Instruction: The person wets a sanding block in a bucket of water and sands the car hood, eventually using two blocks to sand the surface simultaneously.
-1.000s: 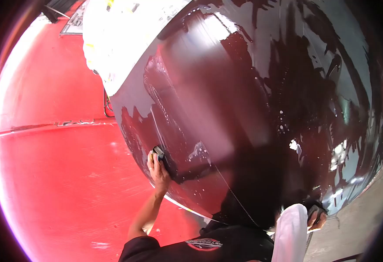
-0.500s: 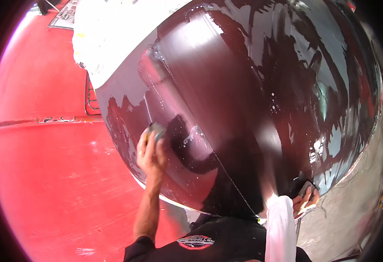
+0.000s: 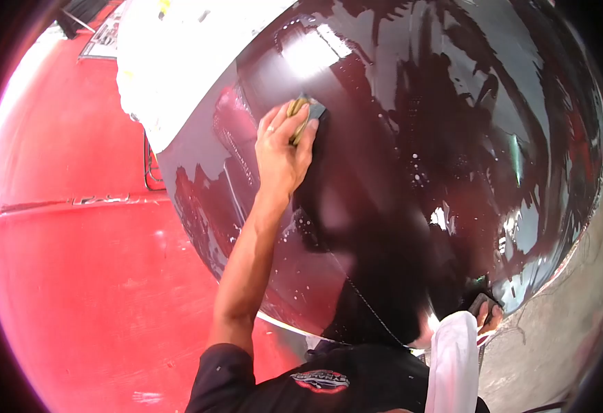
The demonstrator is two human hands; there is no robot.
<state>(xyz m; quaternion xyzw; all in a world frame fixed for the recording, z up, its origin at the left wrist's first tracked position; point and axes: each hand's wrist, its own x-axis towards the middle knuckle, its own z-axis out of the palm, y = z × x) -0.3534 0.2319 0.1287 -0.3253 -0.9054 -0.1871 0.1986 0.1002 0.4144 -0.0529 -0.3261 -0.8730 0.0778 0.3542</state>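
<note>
A wet, glossy dark maroon car panel fills the middle of the view, streaked with water and droplets. My left hand reaches up onto its upper left part. Its fingers are closed round a yellowish sponge block with a grey face, pressed against the panel. Low at the right edge of the panel is my right hand, partly hidden by a white cloth. Its fingers are wrapped round a dark grey pad resting at the panel's edge.
A red car body stands close along the left. White covering lies against the panel's upper left edge. Grey floor shows at the lower right. The white cloth hangs over my black shirt.
My left hand has moved up and to the right across the panel with the sponge block. My right hand stays at the lower right edge with its pad. The view has shifted slightly.
</note>
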